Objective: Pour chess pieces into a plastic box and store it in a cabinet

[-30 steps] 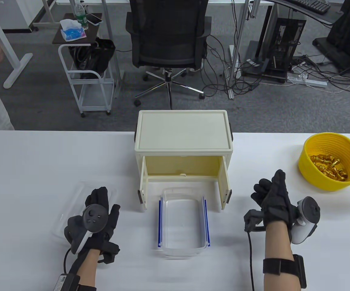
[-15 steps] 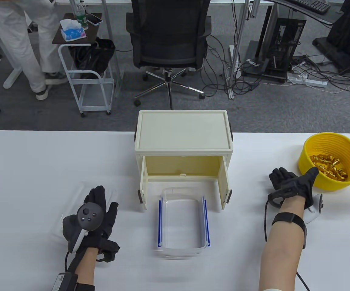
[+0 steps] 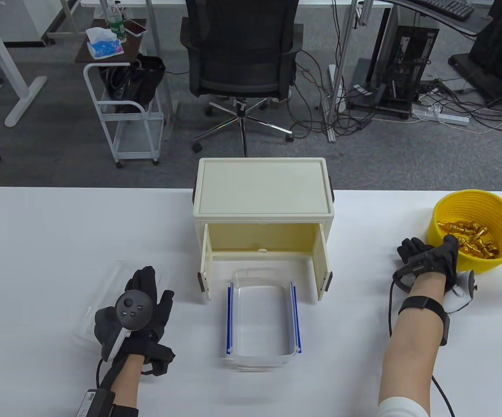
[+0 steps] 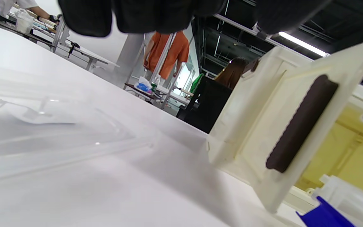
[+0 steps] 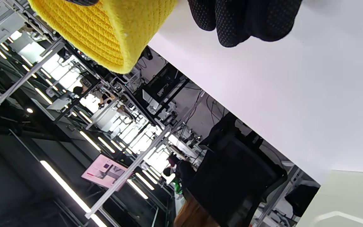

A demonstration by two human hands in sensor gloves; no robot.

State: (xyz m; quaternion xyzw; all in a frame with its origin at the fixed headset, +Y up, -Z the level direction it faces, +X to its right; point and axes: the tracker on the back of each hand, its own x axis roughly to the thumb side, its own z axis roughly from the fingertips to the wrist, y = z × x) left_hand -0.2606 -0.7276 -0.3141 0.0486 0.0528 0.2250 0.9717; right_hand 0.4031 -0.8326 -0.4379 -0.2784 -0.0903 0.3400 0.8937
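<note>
A yellow woven bowl point(image 3: 494, 208) with several gold chess pieces point(image 3: 468, 243) stands at the table's right edge. My right hand point(image 3: 431, 251) grips its near-left rim, thumb inside, fingers outside. In the right wrist view the bowl point(image 5: 106, 31) is at the top left, beside my fingers point(image 5: 238, 22). A clear plastic box point(image 3: 261, 360) with blue clips stands open and empty in front of the cream cabinet point(image 3: 264, 186), whose doors are open. My left hand point(image 3: 155, 289) rests flat on the clear lid point(image 3: 103, 282) left of the box.
In the left wrist view the lid point(image 4: 43, 126) lies low at the left, the cabinet's open left door point(image 4: 279, 126) stands close at the right, and a blue clip point(image 4: 323, 216) shows at the bottom. An office chair point(image 3: 242, 52) stands behind the table.
My right hand moved from the table's right middle to the yellow bowl and took hold of its rim. The bowl and pieces shifted slightly. My left hand stayed on the lid.
</note>
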